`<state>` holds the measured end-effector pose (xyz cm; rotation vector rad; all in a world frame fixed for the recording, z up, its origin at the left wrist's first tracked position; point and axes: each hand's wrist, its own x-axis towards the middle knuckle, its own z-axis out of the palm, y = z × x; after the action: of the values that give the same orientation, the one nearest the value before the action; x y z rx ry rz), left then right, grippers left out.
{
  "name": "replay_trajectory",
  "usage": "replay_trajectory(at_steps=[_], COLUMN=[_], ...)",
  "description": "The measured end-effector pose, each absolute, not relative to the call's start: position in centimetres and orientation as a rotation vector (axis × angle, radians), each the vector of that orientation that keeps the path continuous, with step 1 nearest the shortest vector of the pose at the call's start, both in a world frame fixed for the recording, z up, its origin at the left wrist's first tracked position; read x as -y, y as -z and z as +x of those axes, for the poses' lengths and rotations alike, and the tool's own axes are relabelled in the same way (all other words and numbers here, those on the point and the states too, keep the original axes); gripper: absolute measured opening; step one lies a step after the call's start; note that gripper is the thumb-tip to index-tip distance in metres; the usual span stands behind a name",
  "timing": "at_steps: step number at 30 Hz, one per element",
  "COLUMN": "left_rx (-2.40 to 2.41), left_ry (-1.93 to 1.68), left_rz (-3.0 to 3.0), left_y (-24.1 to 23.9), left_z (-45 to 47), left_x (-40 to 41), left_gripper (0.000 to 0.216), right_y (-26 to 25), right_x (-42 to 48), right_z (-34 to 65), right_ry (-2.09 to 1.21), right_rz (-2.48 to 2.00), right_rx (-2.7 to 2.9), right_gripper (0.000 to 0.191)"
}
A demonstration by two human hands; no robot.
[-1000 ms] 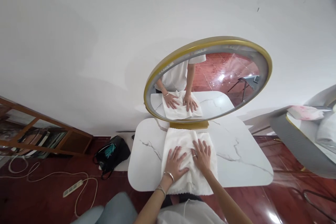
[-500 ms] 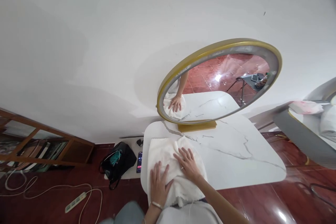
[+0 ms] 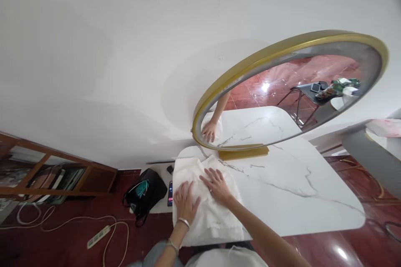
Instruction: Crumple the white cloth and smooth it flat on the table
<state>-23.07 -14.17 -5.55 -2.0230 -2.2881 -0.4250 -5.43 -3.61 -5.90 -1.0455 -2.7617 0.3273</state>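
A white towel [image 3: 205, 212] lies at the left end of a white marble-patterned table [image 3: 291, 200], its near edge hanging over the table's front. My left hand [image 3: 185, 202] rests flat on the towel with fingers spread; it wears bracelets at the wrist. My right hand [image 3: 216, 185] lies flat just to the right, fingers stretched toward the left, a ring on one finger. Neither hand holds anything. A round gold-framed mirror [image 3: 288, 87] stands at the back of the table and reflects one hand on the towel.
A black bag [image 3: 144, 194] and a phone [image 3: 170, 193] lie on the red floor left of the table. A power strip [image 3: 98, 231] with cables trails further left, below a wooden shelf [image 3: 46, 171]. A grey-edged piece of furniture [image 3: 372, 146] stands at the right.
The towel and both hands have shifted from the table's middle to its left end. The view has swung, so the mirror now sits further right and larger.
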Motion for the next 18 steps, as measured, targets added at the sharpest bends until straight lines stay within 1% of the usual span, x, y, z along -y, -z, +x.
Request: replay_trajectory(at_steps=[3, 7, 9, 12, 15, 18], left_rx=[2.328, 2.227, 2.244, 2.344, 2.428, 2.433], left_ry=[0.478, 0.517, 0.514, 0.474, 0.404, 0.384], left_rz=[-1.931, -2.062, -2.079, -1.992, -1.917, -1.922], left_y=[5.3, 4.9, 4.6, 4.3, 4.2, 4.4], left_z=[-24.2, -25.4, -25.8, -25.8, -25.6, -25.6], left_x=[10.4, 5.2, 3.1, 0.6, -1.1, -2.2], left_gripper=[0.048, 0.036, 0.034, 0.040, 0.055, 0.055], right_y=[6.0, 6.0, 5.9, 5.4, 4.7, 4.1], right_x=[2.3, -0.4, -2.0, -4.1, -5.5, -6.5], right_z=[-6.6, -8.3, -9.1, -9.9, -10.5, -10.9], right_ry=[-0.324, -0.275, -0.256, -0.268, -0.334, -0.445], right_rz=[-1.135, -1.267, -1.335, -1.441, -1.520, -1.555], right_rx=[2.687, 2.577, 2.536, 2.511, 2.537, 2.571], right_gripper=[0.074, 0.066, 0.062, 0.061, 0.062, 0.063])
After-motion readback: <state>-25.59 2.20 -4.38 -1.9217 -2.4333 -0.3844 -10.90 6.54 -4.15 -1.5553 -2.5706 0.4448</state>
